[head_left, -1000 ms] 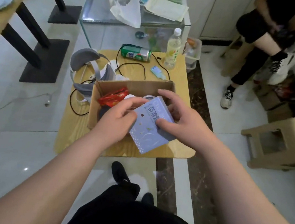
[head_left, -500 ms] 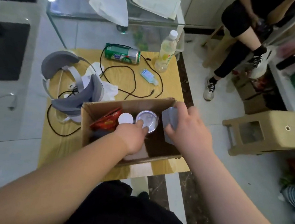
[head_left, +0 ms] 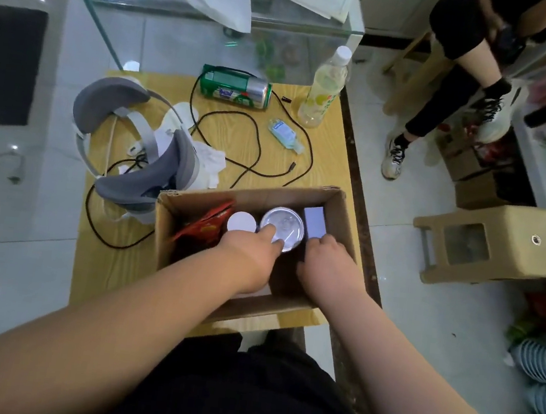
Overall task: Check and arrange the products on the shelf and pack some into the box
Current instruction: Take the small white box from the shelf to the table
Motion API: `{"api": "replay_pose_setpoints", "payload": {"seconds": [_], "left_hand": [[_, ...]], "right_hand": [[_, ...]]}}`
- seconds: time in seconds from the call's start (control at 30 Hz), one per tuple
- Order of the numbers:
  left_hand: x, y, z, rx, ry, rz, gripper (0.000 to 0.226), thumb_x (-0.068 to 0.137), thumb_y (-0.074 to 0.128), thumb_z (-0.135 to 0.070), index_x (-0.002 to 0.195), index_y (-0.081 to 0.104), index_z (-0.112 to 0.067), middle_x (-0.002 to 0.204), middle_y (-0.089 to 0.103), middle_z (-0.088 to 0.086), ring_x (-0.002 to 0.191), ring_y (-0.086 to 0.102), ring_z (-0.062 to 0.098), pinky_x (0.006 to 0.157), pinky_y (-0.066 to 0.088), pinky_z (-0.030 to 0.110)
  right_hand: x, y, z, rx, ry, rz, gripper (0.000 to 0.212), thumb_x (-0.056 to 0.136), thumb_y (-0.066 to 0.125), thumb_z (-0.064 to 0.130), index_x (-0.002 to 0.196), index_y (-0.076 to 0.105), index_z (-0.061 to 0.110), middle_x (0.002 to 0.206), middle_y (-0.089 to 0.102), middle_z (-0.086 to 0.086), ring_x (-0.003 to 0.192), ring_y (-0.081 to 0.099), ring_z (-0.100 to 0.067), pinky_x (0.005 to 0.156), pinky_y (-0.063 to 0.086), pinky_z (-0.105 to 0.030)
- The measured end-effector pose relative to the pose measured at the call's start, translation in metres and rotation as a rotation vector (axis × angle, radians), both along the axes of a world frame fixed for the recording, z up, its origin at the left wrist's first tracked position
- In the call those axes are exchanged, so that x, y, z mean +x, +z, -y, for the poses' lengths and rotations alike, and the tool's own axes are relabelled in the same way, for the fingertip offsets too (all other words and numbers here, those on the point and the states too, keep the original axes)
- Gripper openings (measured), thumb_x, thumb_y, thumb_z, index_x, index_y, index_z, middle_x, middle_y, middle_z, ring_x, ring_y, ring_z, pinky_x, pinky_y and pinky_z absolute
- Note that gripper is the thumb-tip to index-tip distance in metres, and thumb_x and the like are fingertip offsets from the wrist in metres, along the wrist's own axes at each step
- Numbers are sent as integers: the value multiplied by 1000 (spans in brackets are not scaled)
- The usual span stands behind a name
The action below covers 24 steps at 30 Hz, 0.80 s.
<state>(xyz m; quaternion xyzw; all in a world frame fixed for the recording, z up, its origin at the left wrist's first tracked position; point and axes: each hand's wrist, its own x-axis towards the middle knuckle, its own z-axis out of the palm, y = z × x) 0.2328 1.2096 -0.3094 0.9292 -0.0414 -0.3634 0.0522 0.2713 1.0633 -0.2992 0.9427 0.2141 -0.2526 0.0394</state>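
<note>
Head view: lavender pack point(head_left: 314, 223) stands in carton point(head_left: 266, 196), gripped by right hand point(head_left: 326, 264)

The lavender pack point(head_left: 314, 223), held above the box point(head_left: 253, 191) by both hands a second ago, now stands inside against its right wall, just beside the silver can point(head_left: 285, 223). The right hand point(head_left: 325, 260) has sunk to the pack's near edge, fingers curled. The left hand point(head_left: 249, 255) now touches the can's lid.

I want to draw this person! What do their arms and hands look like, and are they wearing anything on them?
Both arms are bare, no sleeves showing. The left hand and right hand have no gloves, rings, watch or bracelet that I can see. Lower down the person wears black clothing.
</note>
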Motion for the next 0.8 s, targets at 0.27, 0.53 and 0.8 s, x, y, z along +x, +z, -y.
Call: {"api": "replay_pose_setpoints", "payload": {"seconds": [0.27,0.53,0.8], "left_hand": [[-20,-5,6,-36,87,102,62,100,48,-27,157,26,-23,153,32,5,117,57,35,84,54,45],[-69,16,24,75,451,655,68,89,44,-39,150,48,-9,145,55,16,134,51,39,106,49,53],[-163,53,68,335,844,715,87,92,38,-59,163,16,-13,170,8,13,156,0,38,125,9,59]], "right_hand": [[9,7,4,16,117,-126,46,101,53,30,140,49,6,139,50,-14,129,48,-28,105,43,-36],[17,24,23,364,523,48,83,100,52,36,163,7,7,171,6,-16,159,-2,-32,127,9,-41],[-26,37,4,650,894,191,89,87,65,42,159,29,2,164,24,-28,154,15,-48,123,25,-60]]}}
